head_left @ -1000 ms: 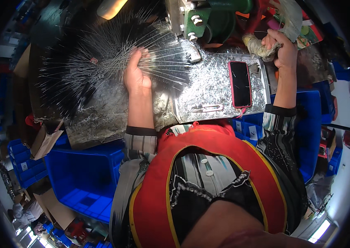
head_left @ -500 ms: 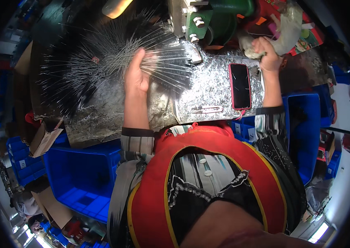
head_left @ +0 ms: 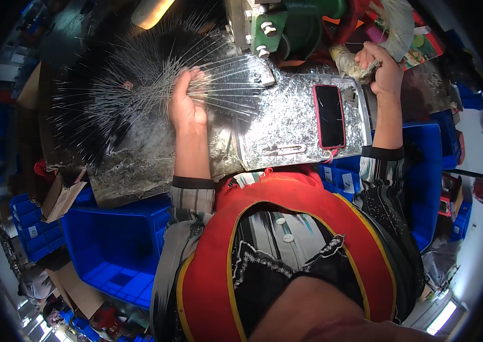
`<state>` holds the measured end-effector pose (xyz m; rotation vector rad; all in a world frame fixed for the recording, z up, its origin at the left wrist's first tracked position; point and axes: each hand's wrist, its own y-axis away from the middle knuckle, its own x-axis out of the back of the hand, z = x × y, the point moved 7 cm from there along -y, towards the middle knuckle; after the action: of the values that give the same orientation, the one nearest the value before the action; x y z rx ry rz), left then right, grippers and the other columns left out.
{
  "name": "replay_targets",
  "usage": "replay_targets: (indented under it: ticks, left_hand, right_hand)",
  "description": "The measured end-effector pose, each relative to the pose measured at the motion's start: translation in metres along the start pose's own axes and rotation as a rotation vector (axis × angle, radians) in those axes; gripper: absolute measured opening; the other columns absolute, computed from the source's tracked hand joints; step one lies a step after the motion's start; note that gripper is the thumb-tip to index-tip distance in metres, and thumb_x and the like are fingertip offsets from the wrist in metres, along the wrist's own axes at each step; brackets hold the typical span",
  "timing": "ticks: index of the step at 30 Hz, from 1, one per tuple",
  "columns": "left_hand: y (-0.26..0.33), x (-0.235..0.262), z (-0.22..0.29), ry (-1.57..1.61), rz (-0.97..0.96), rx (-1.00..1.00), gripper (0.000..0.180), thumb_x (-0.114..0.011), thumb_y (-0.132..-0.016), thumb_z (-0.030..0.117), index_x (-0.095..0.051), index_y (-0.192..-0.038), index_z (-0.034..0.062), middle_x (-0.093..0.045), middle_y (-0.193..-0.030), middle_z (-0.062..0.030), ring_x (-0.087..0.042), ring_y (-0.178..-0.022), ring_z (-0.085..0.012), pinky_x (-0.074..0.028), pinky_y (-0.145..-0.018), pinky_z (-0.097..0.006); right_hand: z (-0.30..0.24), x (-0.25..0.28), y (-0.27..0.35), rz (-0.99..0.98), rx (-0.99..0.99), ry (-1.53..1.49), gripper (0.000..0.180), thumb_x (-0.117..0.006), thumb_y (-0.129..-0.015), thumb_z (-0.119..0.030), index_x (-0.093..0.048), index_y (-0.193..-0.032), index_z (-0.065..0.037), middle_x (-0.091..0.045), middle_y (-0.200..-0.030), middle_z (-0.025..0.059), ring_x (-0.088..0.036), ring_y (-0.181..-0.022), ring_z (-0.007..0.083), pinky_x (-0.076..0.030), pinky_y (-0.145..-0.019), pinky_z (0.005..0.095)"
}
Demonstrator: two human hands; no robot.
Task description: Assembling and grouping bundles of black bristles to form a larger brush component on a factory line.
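My left hand (head_left: 189, 105) is closed around part of a wide, fanned-out heap of thin grey metal wires (head_left: 133, 97) at the left of the bench. Their right-hand ends spread beside the foot of a green machine (head_left: 313, 17) with large bolts. At the upper right, my right hand (head_left: 387, 73) is closed on a lever handle wrapped in pale cloth (head_left: 351, 64). Its fingers hide part of the wrapping. Another wrapped length (head_left: 397, 25) curves up behind that hand.
A red-cased phone (head_left: 329, 117) and a small clip-like tool (head_left: 284, 150) lie on a foil-covered board (head_left: 298, 122). Blue bins (head_left: 110, 245) flank me on both sides. A yellowish lamp (head_left: 151, 12) hangs over the wires.
My right hand has moved to the right and slightly up, still on the wrapped handle. My left hand keeps its hold on the wires with little movement.
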<state>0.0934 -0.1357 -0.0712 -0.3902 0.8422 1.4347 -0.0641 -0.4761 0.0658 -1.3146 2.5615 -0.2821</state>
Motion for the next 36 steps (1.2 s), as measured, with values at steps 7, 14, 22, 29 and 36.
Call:
replay_targets:
  ticks: [7, 14, 22, 29, 36]
  left_hand:
    - [0.007, -0.004, 0.007, 0.002, -0.030, -0.071, 0.024, -0.052, -0.079, 0.006, -0.048, -0.101, -0.0026, -0.059, -0.091, -0.0164, -0.058, -0.082, -0.0232, -0.050, -0.070, -0.032]
    - [-0.001, 0.001, 0.001, -0.047, -0.012, -0.008, 0.029, -0.052, -0.078, 0.004, -0.045, -0.106, -0.0044, -0.059, -0.094, -0.0169, -0.058, -0.083, -0.0229, -0.049, -0.073, -0.033]
    - [-0.004, -0.011, 0.006, -0.130, -0.049, 0.043, 0.026, -0.054, -0.078, 0.006, -0.049, -0.102, -0.0025, -0.061, -0.089, -0.0156, -0.059, -0.079, -0.0212, -0.050, -0.070, -0.032]
    - [-0.007, -0.017, 0.009, -0.182, -0.044, 0.043, 0.027, -0.057, -0.077, 0.008, -0.050, -0.101, -0.0020, -0.061, -0.088, -0.0147, -0.059, -0.077, -0.0206, -0.049, -0.068, -0.030]
    - [-0.010, -0.018, 0.005, -0.132, -0.053, 0.060, 0.027, -0.055, -0.077, 0.006, -0.049, -0.102, -0.0027, -0.061, -0.089, -0.0152, -0.059, -0.077, -0.0217, -0.050, -0.065, -0.030]
  right_hand:
    - [0.003, 0.003, 0.000, 0.013, -0.010, 0.014, 0.023, -0.056, -0.071, -0.006, -0.048, -0.050, -0.001, -0.047, -0.047, 0.0086, -0.051, -0.050, 0.0195, -0.041, -0.054, 0.0289]
    - [-0.011, -0.001, -0.004, 0.036, -0.184, 0.080, 0.033, -0.053, -0.074, -0.011, -0.039, -0.045, -0.007, -0.039, -0.046, 0.0057, -0.043, -0.049, 0.0167, -0.039, -0.061, 0.0288]
    - [-0.006, 0.004, -0.008, -0.039, -0.173, 0.025, 0.025, -0.058, -0.071, -0.012, -0.047, -0.050, -0.003, -0.046, -0.047, 0.0070, -0.050, -0.050, 0.0178, -0.039, -0.053, 0.0282]
    - [-0.013, 0.002, -0.011, -0.027, -0.172, 0.067, 0.025, -0.058, -0.070, -0.011, -0.046, -0.049, -0.004, -0.045, -0.047, 0.0062, -0.049, -0.047, 0.0176, -0.039, -0.050, 0.0281]
    - [0.014, 0.001, 0.010, -0.004, 0.366, 0.005, 0.016, -0.053, -0.073, -0.003, -0.051, -0.058, 0.002, -0.049, -0.050, 0.0078, -0.050, -0.047, 0.0166, -0.044, -0.054, 0.0286]
